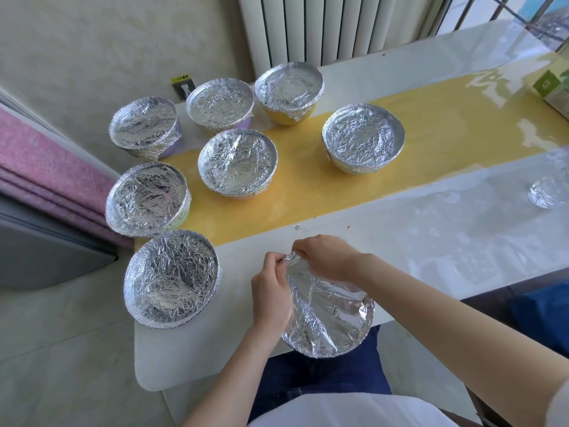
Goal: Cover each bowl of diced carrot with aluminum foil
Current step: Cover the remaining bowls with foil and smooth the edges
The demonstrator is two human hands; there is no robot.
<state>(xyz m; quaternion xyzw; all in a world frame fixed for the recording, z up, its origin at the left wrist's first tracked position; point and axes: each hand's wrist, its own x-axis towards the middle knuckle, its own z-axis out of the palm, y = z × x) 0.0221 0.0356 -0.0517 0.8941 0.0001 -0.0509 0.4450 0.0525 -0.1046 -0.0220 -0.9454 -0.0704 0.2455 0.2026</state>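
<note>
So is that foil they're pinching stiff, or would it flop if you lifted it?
Probably neither: the foil is full of creases yet sits folded down over the rim, so it likely keeps whatever shape it's pressed into. It looks thin, so probably light and easy to tear where the left hand and right hand pinch its far edge.

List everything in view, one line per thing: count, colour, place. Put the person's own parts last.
Covered bowls: seven, silver foil tops, left half of table.
Near bowl: one, wrapped in silver foil, at table's near edge.
Table: one, glossy white with yellow strip.
Radiator: one, white, on the wall behind the table.
Box: one, green, far right, cut off by the frame.
Silvery wad: one, right edge of table; unclear what it is.
Pink cloth: one, left of table.
Left hand: pinches near bowl's foil at far rim.
Right hand: pinches the same foil edge.
</note>
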